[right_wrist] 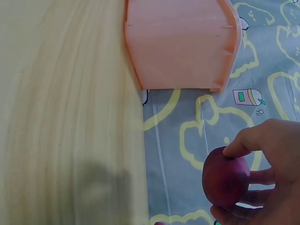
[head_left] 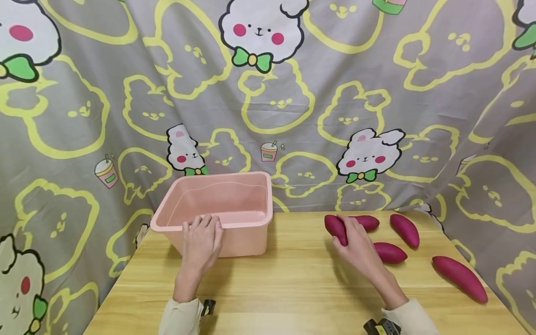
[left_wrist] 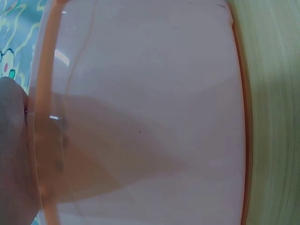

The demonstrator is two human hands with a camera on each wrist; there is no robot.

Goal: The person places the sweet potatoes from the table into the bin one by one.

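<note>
My left hand (head_left: 202, 244) grips the near rim of a pink plastic bin (head_left: 247, 242), fingers hooked over the edge. In the left wrist view the bin's wall (left_wrist: 154, 70) fills most of the picture, with part of the hand (left_wrist: 13, 154) at its rim. To the right, my right hand (head_left: 361, 246) holds a purple sweet potato (head_left: 335, 227) between thumb and fingers. The right wrist view shows that sweet potato (right_wrist: 225, 180) end-on, the thumb on its upper side and fingers behind it.
Several more purple sweet potatoes lie on the wooden table (head_left: 289, 284): one (head_left: 369, 223) behind the right hand, one (head_left: 390, 252) by its wrist, others (head_left: 405, 231) (head_left: 459, 278) further right. A patterned grey curtain (head_left: 289, 130) hangs behind the table and along both sides.
</note>
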